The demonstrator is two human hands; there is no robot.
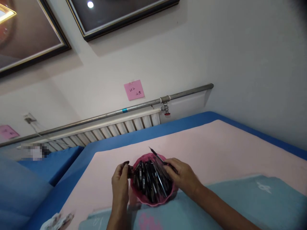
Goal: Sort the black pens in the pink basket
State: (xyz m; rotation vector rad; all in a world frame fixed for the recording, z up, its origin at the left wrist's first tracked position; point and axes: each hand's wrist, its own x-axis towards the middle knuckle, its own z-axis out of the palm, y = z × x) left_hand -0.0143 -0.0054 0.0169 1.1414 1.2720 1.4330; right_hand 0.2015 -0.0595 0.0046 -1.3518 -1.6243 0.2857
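A pink scalloped basket (161, 203) full of dark and clear pens (151, 179) stands in front of me. To its right, my right hand (181, 174) is closed round a black pen (157, 154), whose thin tip points up and left over the basket's far rim. At the left rim, my left hand (120, 180) pinches small dark pieces (129, 169), too small and dark to name. Under the basket's near side lies a teal cloth (187, 207) with pink and white prints.
A pink sheet (203, 147) covers the blue surface (199, 119) against the wall. Behind run a white radiator (124, 127) and a grey pipe (105, 116). Pink notes (134, 90) and framed pictures (129, 22) are on the wall. A crumpled white item (56, 221) lies front left.
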